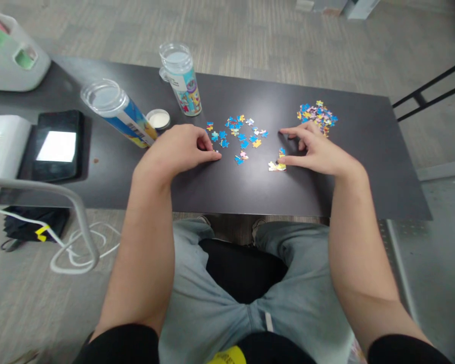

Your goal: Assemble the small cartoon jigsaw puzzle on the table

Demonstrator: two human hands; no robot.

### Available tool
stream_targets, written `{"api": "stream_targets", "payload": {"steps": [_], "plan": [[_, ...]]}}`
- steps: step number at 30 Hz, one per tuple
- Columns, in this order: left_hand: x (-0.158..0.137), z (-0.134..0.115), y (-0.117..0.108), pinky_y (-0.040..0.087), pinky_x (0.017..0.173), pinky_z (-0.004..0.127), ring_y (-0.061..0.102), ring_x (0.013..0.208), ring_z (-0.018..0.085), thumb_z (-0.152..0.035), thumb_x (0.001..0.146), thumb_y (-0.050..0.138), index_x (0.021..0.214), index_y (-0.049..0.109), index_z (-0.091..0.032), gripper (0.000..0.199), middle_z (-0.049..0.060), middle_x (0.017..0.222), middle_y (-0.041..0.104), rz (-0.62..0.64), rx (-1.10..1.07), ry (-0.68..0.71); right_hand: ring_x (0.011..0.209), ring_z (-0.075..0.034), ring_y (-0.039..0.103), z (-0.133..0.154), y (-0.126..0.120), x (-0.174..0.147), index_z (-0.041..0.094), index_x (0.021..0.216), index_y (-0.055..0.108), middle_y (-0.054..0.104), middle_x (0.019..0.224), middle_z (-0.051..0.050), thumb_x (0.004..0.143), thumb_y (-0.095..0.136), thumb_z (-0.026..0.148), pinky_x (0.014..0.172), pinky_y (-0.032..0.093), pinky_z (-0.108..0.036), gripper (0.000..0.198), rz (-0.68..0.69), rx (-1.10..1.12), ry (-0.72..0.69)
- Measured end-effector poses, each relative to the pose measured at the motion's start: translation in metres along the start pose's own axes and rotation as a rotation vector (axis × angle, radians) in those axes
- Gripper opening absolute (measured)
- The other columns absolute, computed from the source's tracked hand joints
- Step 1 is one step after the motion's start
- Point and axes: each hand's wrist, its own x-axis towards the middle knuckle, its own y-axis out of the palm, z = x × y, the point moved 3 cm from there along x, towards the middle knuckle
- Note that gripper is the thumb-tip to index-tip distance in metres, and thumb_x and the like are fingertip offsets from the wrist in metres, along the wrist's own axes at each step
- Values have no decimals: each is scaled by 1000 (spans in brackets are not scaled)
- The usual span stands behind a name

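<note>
My left hand point(187, 146) is closed in a pinch low over the table, left of the loose jigsaw pieces. A sliver of a jigsaw piece shows at its fingertips, the rest hidden by the fingers. My right hand point(316, 149) is open, index finger stretched out and apart from the thumb. Its thumb tip touches a small joined section of puzzle point(276, 166), yellow with a blue tip. Between the hands lie scattered blue and yellow jigsaw pieces point(241, 137). A small pink and blue cluster point(241, 158) lies nearer me. Behind my right hand is a heap of pieces point(318, 115).
Two clear-topped canisters, a blue one point(131, 119) and a patterned one point(185, 88), stand on the dark table point(227, 194) at left. A round lid point(158, 119) lies between them. Farther left are a black device point(58, 144) and a white bin point(18, 55).
</note>
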Motion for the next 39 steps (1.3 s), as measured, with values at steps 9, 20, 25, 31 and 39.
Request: {"api": "stream_targets", "payload": {"steps": [9, 20, 25, 31, 39], "plan": [[2, -2, -1, 52, 85, 40, 75, 91, 29, -40, 98, 91, 100, 91, -27, 13, 4, 90, 81, -95, -109, 58, 108, -44, 76, 13, 6, 13, 31, 165, 89, 71, 151, -24, 99, 93, 78, 122, 71, -81, 81, -23, 19, 29], [21, 26, 8, 56, 91, 45, 74, 103, 33, -37, 95, 94, 125, 83, -31, 33, 5, 104, 80, -150, -167, 48, 116, -46, 79, 17, 7, 39, 31, 158, 92, 82, 131, -19, 104, 93, 70, 122, 71, -78, 67, 31, -9, -2], [22, 23, 7, 56, 90, 43, 74, 104, 33, -41, 97, 97, 129, 81, -31, 37, 5, 104, 79, -163, -136, 49, 122, -48, 81, 29, 9, 57, 29, 154, 94, 83, 125, -18, 105, 96, 66, 123, 69, -75, 62, 10, -63, 6], [27, 20, 8, 55, 90, 43, 77, 106, 34, -42, 104, 91, 147, 83, -28, 46, 7, 111, 83, -144, -60, 72, 121, -45, 83, 50, 29, 83, 26, 137, 94, 85, 126, -17, 110, 93, 44, 117, 69, -73, 32, -254, -124, 165], [30, 11, 11, 55, 96, 43, 78, 108, 34, -38, 106, 87, 153, 85, -29, 48, 6, 113, 85, -112, -61, 102, 126, -46, 81, 63, 50, 95, 32, 121, 90, 82, 140, -16, 109, 92, 41, 125, 60, -76, 16, -310, -184, 91]]}}
